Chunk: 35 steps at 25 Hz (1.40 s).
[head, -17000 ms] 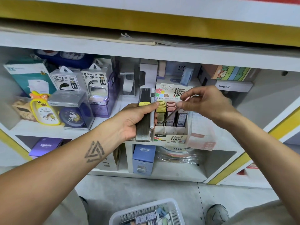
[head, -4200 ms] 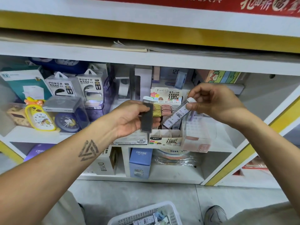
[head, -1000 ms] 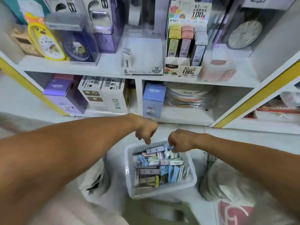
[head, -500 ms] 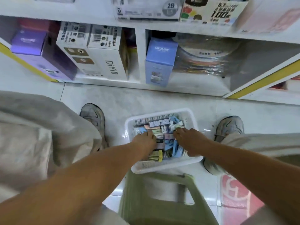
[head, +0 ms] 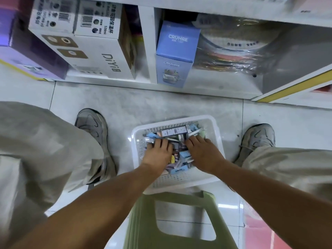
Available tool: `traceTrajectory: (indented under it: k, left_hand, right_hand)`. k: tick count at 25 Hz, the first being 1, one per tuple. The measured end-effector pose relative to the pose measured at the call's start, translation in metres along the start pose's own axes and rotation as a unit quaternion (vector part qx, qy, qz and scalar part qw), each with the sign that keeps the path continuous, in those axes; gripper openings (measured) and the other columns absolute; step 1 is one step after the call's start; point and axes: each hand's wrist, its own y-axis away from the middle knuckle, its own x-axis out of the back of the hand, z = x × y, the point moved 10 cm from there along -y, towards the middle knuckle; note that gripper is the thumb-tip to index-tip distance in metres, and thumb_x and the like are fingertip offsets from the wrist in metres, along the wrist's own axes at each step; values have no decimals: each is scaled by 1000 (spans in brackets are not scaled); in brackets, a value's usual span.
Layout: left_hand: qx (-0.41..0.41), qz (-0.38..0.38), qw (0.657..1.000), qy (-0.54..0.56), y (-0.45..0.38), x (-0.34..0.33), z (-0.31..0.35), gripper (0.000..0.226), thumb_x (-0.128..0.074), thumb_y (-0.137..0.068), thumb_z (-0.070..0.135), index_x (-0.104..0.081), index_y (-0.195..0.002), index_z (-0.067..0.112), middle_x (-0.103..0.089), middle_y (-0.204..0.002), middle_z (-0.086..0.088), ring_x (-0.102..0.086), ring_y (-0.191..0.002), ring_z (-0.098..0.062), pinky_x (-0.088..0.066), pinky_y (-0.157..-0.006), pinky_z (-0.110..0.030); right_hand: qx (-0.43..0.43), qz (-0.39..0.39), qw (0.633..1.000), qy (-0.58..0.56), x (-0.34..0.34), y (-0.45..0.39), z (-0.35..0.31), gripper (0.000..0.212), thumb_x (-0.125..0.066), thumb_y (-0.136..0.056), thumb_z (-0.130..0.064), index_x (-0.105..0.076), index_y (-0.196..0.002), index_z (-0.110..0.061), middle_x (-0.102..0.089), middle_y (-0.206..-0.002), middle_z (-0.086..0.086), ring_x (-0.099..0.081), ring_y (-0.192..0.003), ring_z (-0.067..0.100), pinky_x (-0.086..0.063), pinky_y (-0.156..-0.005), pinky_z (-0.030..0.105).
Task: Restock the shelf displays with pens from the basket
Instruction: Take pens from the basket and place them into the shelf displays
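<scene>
pens [head: 173, 132]: mixed small packs, heaped loose in white basket [head: 218, 133] on floor [head: 125, 105] between my shoes. left hand [head: 158, 151] flat on heap, fingers spread, nothing gripped, sorting i judge. right hand [head: 201, 151] on heap beside it, fingertips among packs; grip state i cannot tell. green stool [head: 179, 221] just behind basket. shelf [head: 147, 42] above floor: blue cruhre box [head: 177, 51], white diyi box [head: 100, 56], well apart from basket.

both hands' fingers [head: 158, 141] sit buried among the packs [head: 177, 169] in the basket [head: 218, 133], so can't tell if they grip anything; purple box [head: 10, 33] is cut off at the left edge; pack labels are too small to read
</scene>
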Motion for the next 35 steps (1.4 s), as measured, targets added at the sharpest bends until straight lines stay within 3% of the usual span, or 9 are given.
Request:
traceTrajectory:
  k: [4, 7, 11, 13, 16, 23, 28, 32, 35]
  left_hand:
    - [-47, 3, 999, -21, -7, 6, -5, 77, -75, -79, 48, -41, -136, 7, -49, -131, -16, -46, -122, -35, -46, -94, -51]
    - [-74, -11, 997, 3, -13, 14, -3, 60, -78, -80, 29, -49, -128, 9, -60, -120, -13, -56, -113, -32, -51, -85, -44]
    - [-78, -42, 994, 60, -11, 15, -6, 47, -68, -81, 10, -53, -125, 12, -68, -102, -11, -66, -94, -30, -51, -70, -34]
    - [-76, -75, 990, 95, -8, 12, -8, 52, -68, -80, 11, -52, -129, 13, -68, -105, -11, -66, -96, -30, -55, -76, -34]
    - [-62, -124, 978, 154, -7, 13, -15, 40, -72, -77, 15, -61, -115, 13, -68, -106, -8, -64, -95, -26, -56, -81, -34]
    - [-25, -233, 892, 387, 17, 26, -29, 46, -79, -70, 10, -66, -113, 18, -71, -109, -1, -68, -98, -20, -57, -90, -40]
    - [5, -213, 853, 477, 19, 50, -31, 35, -79, -70, 4, -70, -104, 10, -75, -100, -8, -73, -91, -26, -60, -82, -44]
    - [26, -214, 822, 528, 21, 53, -26, 34, -78, -71, -1, -70, -102, 11, -76, -95, -7, -74, -85, -23, -62, -75, -42]
    - [31, -206, 814, 542, 21, 47, -24, 31, -79, -69, -2, -72, -94, 15, -75, -91, -4, -74, -81, -19, -61, -75, -39]
  right_hand:
    - [-38, 4, 998, -39, 4, -7, 10, 75, -75, -78, -35, -35, -138, -13, -47, -134, 5, -49, -122, 26, -44, -95, 39]
    - [-58, -9, 995, -75, 4, -8, 19, 83, -73, -80, -41, -29, -145, -14, -45, -140, 4, -46, -128, 26, -44, -99, 41]
    - [-66, -50, 990, -117, 6, -10, 21, 72, -72, -82, -38, -35, -140, -17, -49, -136, 4, -50, -125, 26, -45, -99, 41]
    - [-72, -74, 986, -128, 8, -8, 22, 64, -70, -83, -33, -38, -137, -17, -49, -135, 5, -51, -124, 26, -46, -99, 41]
    - [-78, -95, 986, -115, 13, -5, 23, 58, -68, -86, -23, -40, -136, -14, -45, -138, 7, -50, -125, 27, -47, -100, 42]
    - [-48, -98, 992, -67, 40, 5, 19, 66, -64, -85, -18, -35, -145, -13, -39, -144, 9, -44, -130, 27, -46, -103, 41]
    - [-28, -83, 991, -103, 62, 8, 20, 53, -59, -86, -9, -44, -138, -11, -42, -140, 8, -45, -126, 23, -44, -101, 33]
    - [-65, -71, 953, -286, 71, 11, 17, 53, -65, -82, -2, -54, -133, -11, -57, -118, 4, -55, -95, 18, -47, -72, 21]
    - [-114, -46, 845, -520, 72, 18, 24, 30, -73, -82, 2, -67, -111, -4, -61, -118, 15, -68, -91, 30, -60, -79, 37]
